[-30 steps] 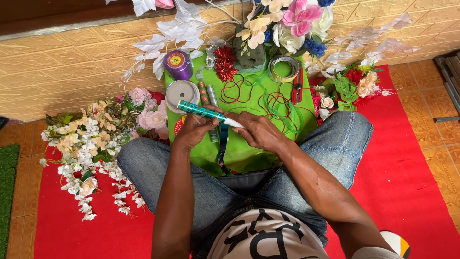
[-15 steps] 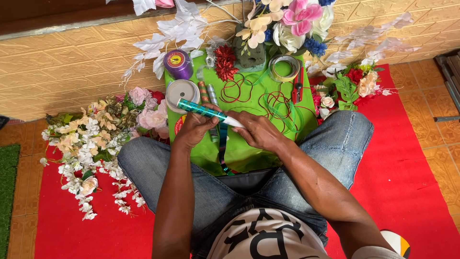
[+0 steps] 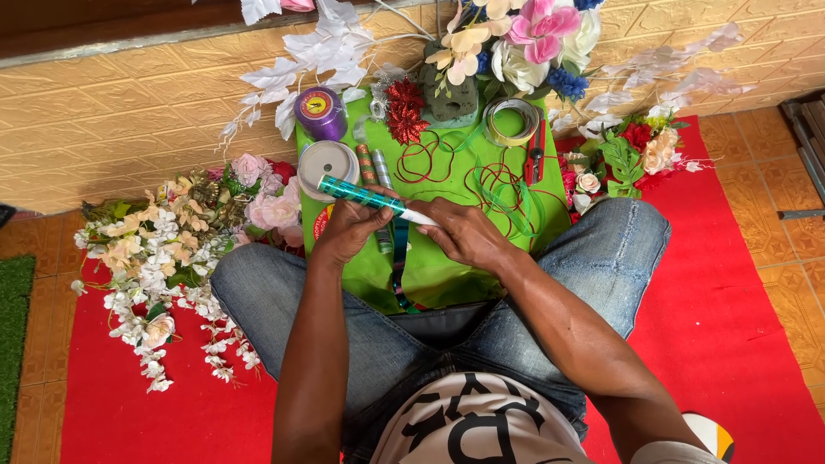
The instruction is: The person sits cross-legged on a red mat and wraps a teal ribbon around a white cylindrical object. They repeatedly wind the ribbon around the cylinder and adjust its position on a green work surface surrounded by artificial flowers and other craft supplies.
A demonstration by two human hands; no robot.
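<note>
a seated person's left hand (image 3: 351, 230) and right hand (image 3: 464, 234) both grasp a green foil-wrapped stick (image 3: 365, 197), fingers curled around it, its white end at the right hand. the stick is held tilted over a green sheet (image 3: 447, 275) spread across the lap. on the sheet lie a purple ribbon spool (image 3: 320, 112), a white spool (image 3: 328, 161), red cord (image 3: 430, 159), a tape roll (image 3: 510, 121) and red cutters (image 3: 535, 153). pale artificial flowers (image 3: 168, 258) rest on the red mat (image 3: 730, 326) at left.
</note>
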